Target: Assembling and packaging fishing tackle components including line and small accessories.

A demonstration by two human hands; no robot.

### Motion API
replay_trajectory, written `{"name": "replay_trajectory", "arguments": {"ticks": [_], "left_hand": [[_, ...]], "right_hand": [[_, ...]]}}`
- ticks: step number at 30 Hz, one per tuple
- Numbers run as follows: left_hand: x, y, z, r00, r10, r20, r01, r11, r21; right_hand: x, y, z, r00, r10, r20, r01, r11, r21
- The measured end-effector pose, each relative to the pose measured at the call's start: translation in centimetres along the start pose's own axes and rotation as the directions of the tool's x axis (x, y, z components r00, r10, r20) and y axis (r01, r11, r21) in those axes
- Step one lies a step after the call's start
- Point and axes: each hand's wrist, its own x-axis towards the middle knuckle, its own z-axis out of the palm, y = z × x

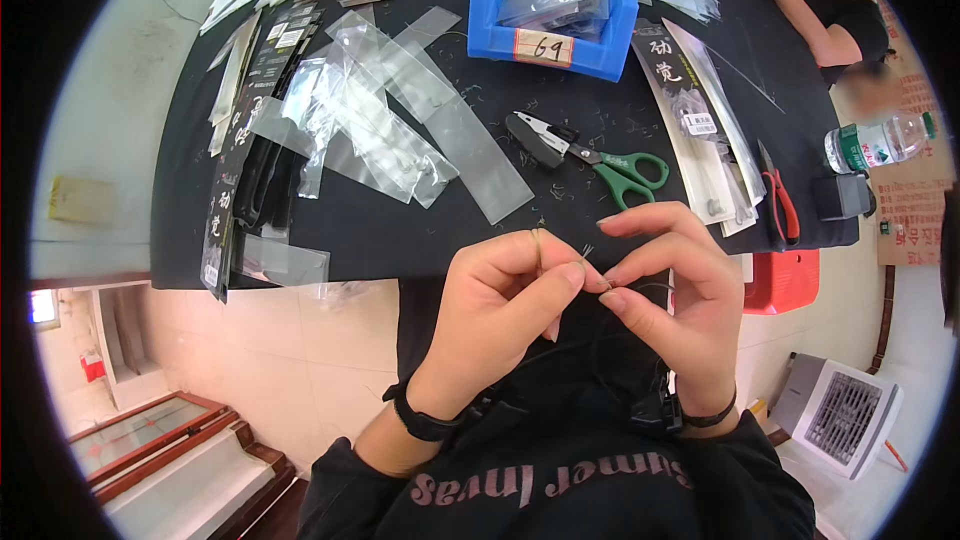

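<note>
My left hand (500,295) is closed, thumb against forefinger, with a thin light thread (538,245) looped around a finger. Fine pale ends (586,252) stick up beside its thumb tip. Close against it, my right hand (685,290) pinches thumb and forefinger on a tiny dark piece at the left hand's fingertips, too small to name. The other right fingers are curved and raised. Both hands are at the table's near edge, in front of my black shirt. Just beyond them lie green-handled scissors (632,172), next to a small black and white tool (540,137).
Clear plastic sleeves (460,145) and dark printed packets (250,140) cover the table's left side. A blue bin (600,60) of bags stands far centre. To the right are more packets (690,120), red-handled pliers (785,205) and a bottle (880,143). Another person's arm (800,15) reaches in far right.
</note>
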Motion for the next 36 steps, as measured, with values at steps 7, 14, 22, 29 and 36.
{"name": "replay_trajectory", "arguments": {"ticks": [7,14,22,29,36], "left_hand": [[-0.4,0.0,0.4,0.999,-0.044,-0.018,0.047,0.986,0.159],[-0.4,0.7,0.1,0.97,-0.21,0.119,0.176,0.953,0.248],[-0.5,1.0,0.2,0.936,-0.305,0.177,0.26,0.936,0.237],[-0.5,0.9,0.0,0.932,-0.308,0.188,0.263,0.936,0.234],[-0.4,1.3,0.0,0.923,-0.335,0.188,0.289,0.928,0.236]], "right_hand": [[-0.2,-0.2,-0.9,1.0,0.005,0.03,-0.006,1.0,0.028],[0.1,-0.4,-2.5,0.986,0.07,0.149,-0.071,0.998,0.0],[0.1,-0.9,-2.6,0.976,0.106,0.189,-0.105,0.994,-0.015],[0.1,-0.5,-2.6,0.977,0.051,0.207,-0.029,0.994,-0.11],[0.2,-0.4,-3.0,0.971,0.089,0.221,-0.081,0.996,-0.047]]}}
